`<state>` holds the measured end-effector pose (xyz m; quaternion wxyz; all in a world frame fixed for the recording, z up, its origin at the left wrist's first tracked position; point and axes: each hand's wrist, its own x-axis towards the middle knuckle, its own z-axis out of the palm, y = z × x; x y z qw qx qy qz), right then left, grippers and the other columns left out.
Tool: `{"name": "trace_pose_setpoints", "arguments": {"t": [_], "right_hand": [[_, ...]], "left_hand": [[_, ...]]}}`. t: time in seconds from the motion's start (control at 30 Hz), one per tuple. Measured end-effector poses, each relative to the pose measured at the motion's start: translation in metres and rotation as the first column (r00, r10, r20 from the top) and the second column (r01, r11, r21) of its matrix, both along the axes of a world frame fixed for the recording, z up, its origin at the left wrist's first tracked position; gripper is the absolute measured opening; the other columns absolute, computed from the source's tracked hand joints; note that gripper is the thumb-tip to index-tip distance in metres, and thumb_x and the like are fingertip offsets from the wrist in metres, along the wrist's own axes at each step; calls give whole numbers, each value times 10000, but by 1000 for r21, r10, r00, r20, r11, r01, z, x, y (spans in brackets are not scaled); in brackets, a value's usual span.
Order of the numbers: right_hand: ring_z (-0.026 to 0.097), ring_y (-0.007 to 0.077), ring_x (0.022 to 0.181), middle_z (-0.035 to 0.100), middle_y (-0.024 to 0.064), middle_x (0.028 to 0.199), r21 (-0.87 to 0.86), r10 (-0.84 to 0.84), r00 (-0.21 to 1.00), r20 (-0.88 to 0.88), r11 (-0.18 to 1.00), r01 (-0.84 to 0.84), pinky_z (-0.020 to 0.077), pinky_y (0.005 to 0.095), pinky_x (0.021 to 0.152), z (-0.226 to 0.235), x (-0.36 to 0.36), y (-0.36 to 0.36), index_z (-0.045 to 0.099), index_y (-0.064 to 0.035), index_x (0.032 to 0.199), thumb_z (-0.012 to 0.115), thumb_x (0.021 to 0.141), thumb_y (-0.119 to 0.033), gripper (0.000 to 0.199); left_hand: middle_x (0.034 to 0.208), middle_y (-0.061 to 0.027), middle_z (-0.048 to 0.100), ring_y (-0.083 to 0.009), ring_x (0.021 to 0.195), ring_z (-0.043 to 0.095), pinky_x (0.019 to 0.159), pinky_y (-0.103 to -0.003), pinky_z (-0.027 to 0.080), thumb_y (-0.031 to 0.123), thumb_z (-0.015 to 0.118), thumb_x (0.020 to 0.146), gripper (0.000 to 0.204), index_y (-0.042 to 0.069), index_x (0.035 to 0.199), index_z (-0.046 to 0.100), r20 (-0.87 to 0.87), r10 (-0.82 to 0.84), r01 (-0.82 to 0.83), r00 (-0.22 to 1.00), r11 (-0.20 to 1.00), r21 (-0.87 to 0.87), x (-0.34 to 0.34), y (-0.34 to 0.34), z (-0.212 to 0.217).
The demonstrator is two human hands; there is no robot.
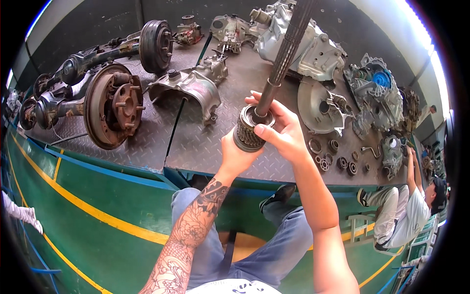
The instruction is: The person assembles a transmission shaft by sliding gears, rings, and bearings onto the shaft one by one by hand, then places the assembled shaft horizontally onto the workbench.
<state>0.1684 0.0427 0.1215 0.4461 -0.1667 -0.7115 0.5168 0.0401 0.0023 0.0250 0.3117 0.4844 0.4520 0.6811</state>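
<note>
Both my hands are at a toothed metal gear (248, 136) held above the table's near edge. My left hand (234, 157) cups it from below and the left, its fingers mostly hidden behind it. My right hand (288, 131) wraps its far and right side, thumb on the rim and fingers curled round the back. A long splined shaft (284, 61) rises from the gear's ring-shaped opening, tilted up and to the right. The shaft's lower end is hidden inside the gear.
On the diamond-plate table (147, 147) lie a rusty brake drum (105, 108), a bell-shaped casting (188, 93), a large gearbox housing (313, 54) and a round housing (313, 108). Several bearings (351, 168) sit right of my hands. A co-worker (406, 210) crouches at the far right.
</note>
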Motion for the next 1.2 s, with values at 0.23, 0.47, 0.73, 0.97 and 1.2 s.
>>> {"name": "trace_pose_setpoints", "arguments": {"t": [0.23, 0.47, 0.73, 0.97, 1.2], "right_hand": [[513, 205, 1367, 507, 132, 1520, 222, -135, 985, 104, 969, 109, 396, 375, 1162, -12, 6, 7, 493, 31, 1501, 819, 905, -234, 729], [462, 373, 1460, 408, 282, 1592, 215, -336, 940, 54, 923, 318, 368, 479, 1199, -20, -2, -27, 518, 48, 1451, 929, 743, -419, 942], [350, 418, 1539, 314, 312, 1653, 439, -391, 914, 106, 843, 310, 297, 480, 1244, -25, 41, -32, 311, 58, 1595, 814, 879, -445, 1009], [633, 302, 1276, 619, 214, 1423, 79, -684, 659, 312, 710, 700, 485, 374, 1095, -103, 123, 105, 553, 24, 1433, 708, 968, -274, 574], [464, 387, 1438, 530, 223, 1507, 489, -509, 664, 548, 839, 240, 384, 441, 1211, -137, 68, 106, 521, -52, 1496, 865, 747, -238, 845]], "left_hand": [[1031, -91, 783, -155, 953, 730, 858, -346, 585, 106, 885, 686, 520, 16, 1168, 708, 80, -52, 48, 995, 997, 52, 2, 7, -6], [1084, -78, 783, -133, 1013, 711, 896, -342, 576, 134, 871, 767, 469, 2, 1192, 723, 63, -59, 54, 996, 996, 69, 2, 1, -4], [1025, -65, 771, -117, 927, 705, 836, -313, 578, 35, 880, 697, 446, -8, 1113, 727, 81, -87, 89, 993, 996, -21, -4, 7, -21], [999, -59, 752, -135, 901, 721, 836, -316, 582, -13, 868, 738, 402, -22, 1103, 698, 93, -71, 69, 993, 997, 25, -2, 3, -14], [1039, -59, 737, -129, 910, 713, 849, -300, 579, -46, 850, 759, 430, -22, 1151, 674, 70, -50, 50, 996, 999, -6, -8, -3, -20]]}}
